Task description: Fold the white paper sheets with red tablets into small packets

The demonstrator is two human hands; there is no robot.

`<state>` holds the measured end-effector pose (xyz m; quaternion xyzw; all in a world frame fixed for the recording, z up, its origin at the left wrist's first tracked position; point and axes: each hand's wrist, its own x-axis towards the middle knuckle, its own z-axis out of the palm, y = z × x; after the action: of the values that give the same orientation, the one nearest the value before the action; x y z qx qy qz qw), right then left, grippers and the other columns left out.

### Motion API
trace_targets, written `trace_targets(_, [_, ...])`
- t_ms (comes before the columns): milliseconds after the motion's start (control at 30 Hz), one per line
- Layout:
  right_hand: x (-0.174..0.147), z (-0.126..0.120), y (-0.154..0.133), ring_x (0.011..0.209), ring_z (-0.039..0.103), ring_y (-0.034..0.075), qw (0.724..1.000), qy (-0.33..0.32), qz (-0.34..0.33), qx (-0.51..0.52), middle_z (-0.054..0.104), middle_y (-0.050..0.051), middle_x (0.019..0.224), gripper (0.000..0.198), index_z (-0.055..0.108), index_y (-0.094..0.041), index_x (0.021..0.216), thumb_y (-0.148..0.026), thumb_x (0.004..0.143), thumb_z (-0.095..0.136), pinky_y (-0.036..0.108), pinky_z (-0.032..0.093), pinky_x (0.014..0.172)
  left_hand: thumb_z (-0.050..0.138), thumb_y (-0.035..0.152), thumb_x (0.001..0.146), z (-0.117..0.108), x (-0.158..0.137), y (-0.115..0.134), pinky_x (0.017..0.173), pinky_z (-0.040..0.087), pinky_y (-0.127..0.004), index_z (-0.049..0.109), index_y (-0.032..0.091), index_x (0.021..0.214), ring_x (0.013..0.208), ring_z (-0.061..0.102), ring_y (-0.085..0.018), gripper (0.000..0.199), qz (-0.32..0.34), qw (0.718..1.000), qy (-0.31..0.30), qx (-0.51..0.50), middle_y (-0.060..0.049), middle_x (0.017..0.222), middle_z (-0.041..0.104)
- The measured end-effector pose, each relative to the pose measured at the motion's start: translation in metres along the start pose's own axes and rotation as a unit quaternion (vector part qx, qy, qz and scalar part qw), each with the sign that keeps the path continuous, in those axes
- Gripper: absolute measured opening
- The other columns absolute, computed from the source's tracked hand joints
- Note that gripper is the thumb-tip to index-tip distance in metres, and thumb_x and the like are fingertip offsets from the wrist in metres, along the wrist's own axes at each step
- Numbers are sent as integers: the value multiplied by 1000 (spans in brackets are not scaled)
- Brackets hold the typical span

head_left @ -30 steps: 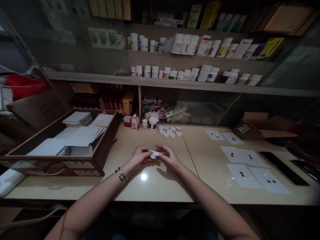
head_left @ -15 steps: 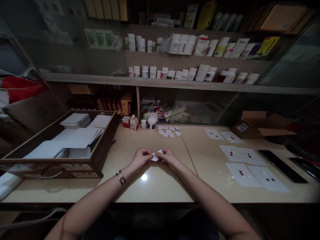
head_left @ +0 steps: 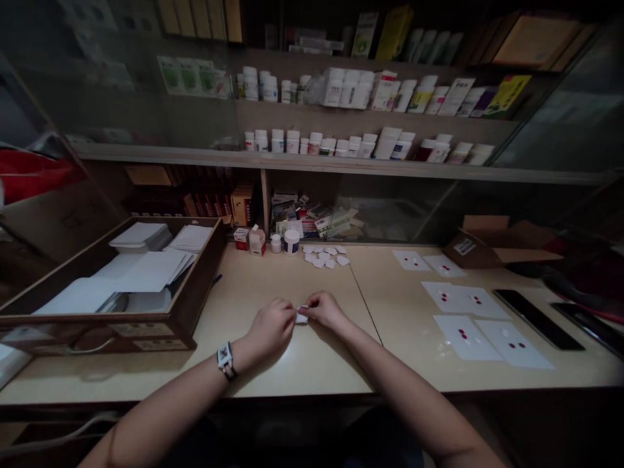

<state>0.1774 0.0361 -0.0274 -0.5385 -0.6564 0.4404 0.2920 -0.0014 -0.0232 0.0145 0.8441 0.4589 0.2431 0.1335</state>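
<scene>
1. Small white paper [head_left: 302, 319], one: between the two hands, just in front of the person; partly folded, as I judge it.
2. Right hand [head_left: 325, 310]: thumb and fingers drawn together, pinching the paper.
3. Left hand [head_left: 273, 328]: curled at the paper's left edge; fingertips hidden from me, so I cannot tell its grip.
4. Folded packets [head_left: 325, 257], loose cluster, beyond the hands on the bench [head_left: 316, 370]: finished, by my reckoning.
5. Paper sheets [head_left: 472, 351], six, flat at right, bearing red and pale tablets [head_left: 461, 332]: I count these as left to fold.
6. Wooden drawer [head_left: 199, 286], far left: stacked blank paper [head_left: 141, 270] inside.
</scene>
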Motion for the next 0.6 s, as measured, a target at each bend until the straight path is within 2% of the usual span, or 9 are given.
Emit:
trace_targets(100, [2, 0, 4, 48, 45, 9, 998, 7, -20, -56, 56, -3, 48, 19, 65, -14, 56, -31, 62, 72, 20, 28, 46, 42, 12, 87, 5, -4, 7, 74, 46, -30, 64, 15, 93, 85, 54, -20, 23, 45, 995, -33, 83, -9, 90, 62])
trace_targets(233, [5, -3, 6, 54, 52, 11, 997, 2, -47, -68, 62, -1, 58, 12, 69, -14, 67, -26, 64, 69, 20, 33, 49, 41, 11, 87, 12, -4, 8, 74, 47, -32, 61, 13, 93, 86, 53, -21, 21, 60, 989, -52, 128, -10, 90, 61])
trace_targets(367, [6, -6, 6, 60, 56, 13, 996, 21, -48, -65, 65, 2, 66, 15, 70, -14, 77, -26, 71, 63, 21, 38, 54, 41, 10, 86, 15, -2, 7, 78, 48, -34, 61, 11, 89, 87, 54, -22, 20, 67, 988, -56, 125, -11, 87, 62])
trace_targets(467, [1, -9, 1, 61, 55, 12, 992, 37, -40, -112, 65, 2, 70, 15, 69, -15, 81, -20, 68, 64, 21, 38, 56, 45, 12, 85, 13, -2, 7, 78, 48, -33, 61, 12, 85, 85, 55, -21, 17, 69, 990, -65, 101, -10, 86, 62])
trace_targets(600, [-10, -10, -15, 63, 55, 13, 979, 46, -38, -193, 66, 1, 72, 16, 69, -18, 84, -20, 68, 65, 22, 36, 57, 48, 18, 87, 12, 1, 6, 76, 48, -34, 62, 12, 80, 83, 57, -21, 17, 78, 992, -61, 79, -11, 85, 63])
